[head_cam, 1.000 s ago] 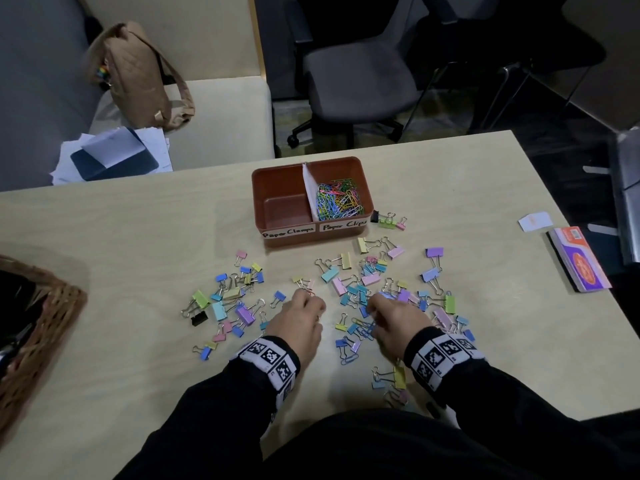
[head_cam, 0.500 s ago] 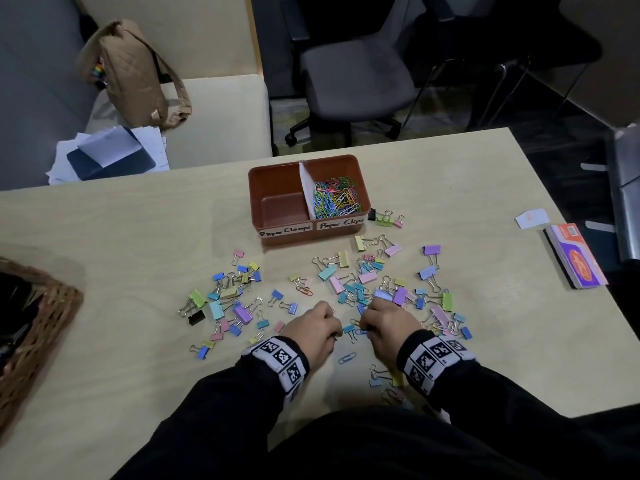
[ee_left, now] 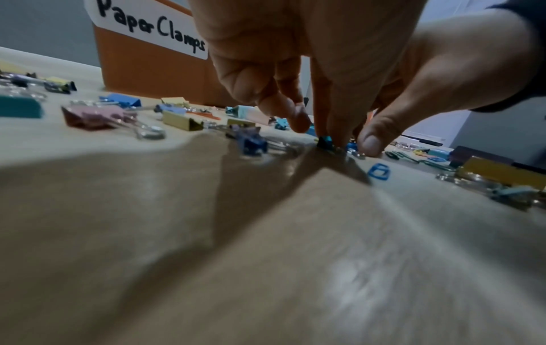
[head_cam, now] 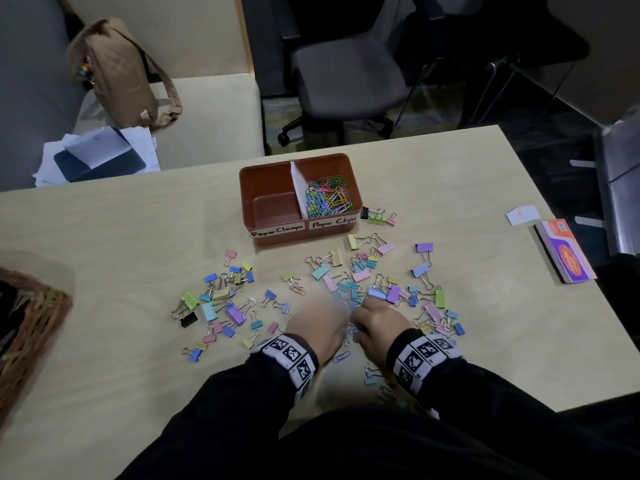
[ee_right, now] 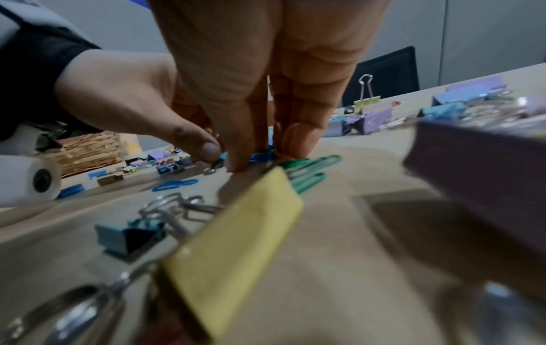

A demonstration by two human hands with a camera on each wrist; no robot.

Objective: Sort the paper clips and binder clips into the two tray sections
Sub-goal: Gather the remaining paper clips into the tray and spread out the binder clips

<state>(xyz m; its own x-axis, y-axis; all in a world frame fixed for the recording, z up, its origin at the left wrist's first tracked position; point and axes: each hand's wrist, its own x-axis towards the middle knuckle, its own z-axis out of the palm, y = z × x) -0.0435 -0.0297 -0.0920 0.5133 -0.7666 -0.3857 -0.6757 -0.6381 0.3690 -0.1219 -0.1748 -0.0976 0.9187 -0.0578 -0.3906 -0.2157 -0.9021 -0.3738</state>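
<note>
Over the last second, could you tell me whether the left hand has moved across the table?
Yes. Judged against the tray, the left hand has shifted rightward, closing on the right hand.

Left hand (head_cam: 317, 329) and right hand (head_cam: 377, 325) side by side, fingers pointing down, fingertips (ee_left: 298, 121) touching the tabletop (head_cam: 104, 237).

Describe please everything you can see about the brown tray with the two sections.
The tray is a brown rectangular box with rounded corners, plastic by its look, standing flat on the table beyond the hands. A white divider splits it in two. Handwritten paper labels on its front wall read "Paper Clamps" at the left and "Paper Clips" at the right. The left section looks empty; the right holds a heap of colourful paper clips. No hand touches it. A few binder clips lie close by its right front corner.
</note>
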